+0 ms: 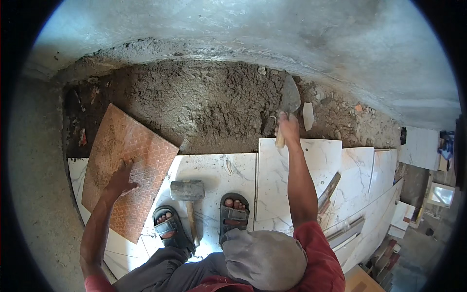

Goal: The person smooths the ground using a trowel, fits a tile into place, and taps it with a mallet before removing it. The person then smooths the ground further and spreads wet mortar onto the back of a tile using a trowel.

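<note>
My right hand [289, 126] grips the wooden handle of a trowel [291, 95], whose blade lies at the right part of the wet grey mortar [219, 104]. My left hand [121, 177] rests with fingers spread on the textured orange back of a square tile [134, 141], which lies askew at the left over mortar and white tiles. A mallet [187, 190] with a grey head and wooden handle lies between my sandalled feet [234, 214] on white marble-patterned tiles [211, 168]. A pale tile shard [308, 117] lies beside the trowel.
A grey plastered wall [243, 29] bounds the mortar at the top, another wall [39, 170] the left. White tiles [357, 180] extend to the right, with wood offcuts [329, 192] and strips on them. Further right lie stacked boards, a small mirror-like square [441, 194] and mixed debris.
</note>
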A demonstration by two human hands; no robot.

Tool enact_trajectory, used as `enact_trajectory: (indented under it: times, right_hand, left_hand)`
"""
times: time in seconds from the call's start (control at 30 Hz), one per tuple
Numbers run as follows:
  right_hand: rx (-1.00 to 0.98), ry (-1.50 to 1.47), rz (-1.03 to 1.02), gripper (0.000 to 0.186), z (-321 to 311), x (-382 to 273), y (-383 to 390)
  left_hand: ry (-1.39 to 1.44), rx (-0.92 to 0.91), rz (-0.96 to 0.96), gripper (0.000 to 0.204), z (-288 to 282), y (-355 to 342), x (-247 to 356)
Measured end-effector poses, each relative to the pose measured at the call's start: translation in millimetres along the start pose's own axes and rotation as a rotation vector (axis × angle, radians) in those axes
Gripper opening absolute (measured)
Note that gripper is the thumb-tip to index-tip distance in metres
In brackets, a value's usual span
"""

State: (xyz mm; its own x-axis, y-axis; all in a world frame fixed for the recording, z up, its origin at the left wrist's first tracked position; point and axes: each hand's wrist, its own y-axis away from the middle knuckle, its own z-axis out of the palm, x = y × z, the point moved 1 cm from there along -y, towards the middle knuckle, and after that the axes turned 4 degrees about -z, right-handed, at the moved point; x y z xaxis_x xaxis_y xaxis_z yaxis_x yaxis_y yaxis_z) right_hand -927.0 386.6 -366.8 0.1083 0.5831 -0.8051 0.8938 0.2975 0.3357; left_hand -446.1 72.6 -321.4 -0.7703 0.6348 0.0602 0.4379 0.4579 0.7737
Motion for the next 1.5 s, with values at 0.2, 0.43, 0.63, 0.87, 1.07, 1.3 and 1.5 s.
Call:
enact_trajectory:
  times: [0.2, 0.43, 0.63, 0.87, 1.07, 1.3, 1.5]
  right_hand:
    - [-0.08, 0.158, 0.099, 0.035, 11.4, 6.9, -20.2]
    - [-0.243, 0.204, 0.08, 0.03, -0.1, 3.0, 41.1]
    - [-0.115, 0.191, -0.004, 0.03, 5.9, 13.4, 58.6]
    - [-0.022, 0.061, 0.033, 0.036, 1.9, 11.6, 57.7]
    - [-0.171, -0.135, 0.183, 0.031, 15.9, 45.9, 65.5]
    - [-0.103, 0.216, -0.097, 0.036, 36.4, 21.1, 80.7]
    - [-0.106, 0.48, -0.366, 0.03, 58.5, 13.9, 90.7]
  left_hand:
    - [0.005, 0.02, 0.029, 0.102, -1.9, -0.4, 6.1]
    - [0.001, 0.057, 0.034, 0.102, 1.7, -0.5, -4.4]
    - [0.057, -0.04, 0.033, 0.108, -0.6, -7.0, -9.2]
    - [0.034, 0.041, 0.041, 0.103, -4.6, 5.5, 0.1]
    - [0.048, 0.021, 0.053, 0.103, -2.2, 4.2, -0.5]
    - [-0.074, 0.058, 0.042, 0.102, -1.1, 4.9, -3.8]
    - [0.02, 0.042, 0.068, 0.103, 0.4, 0.7, -4.3]
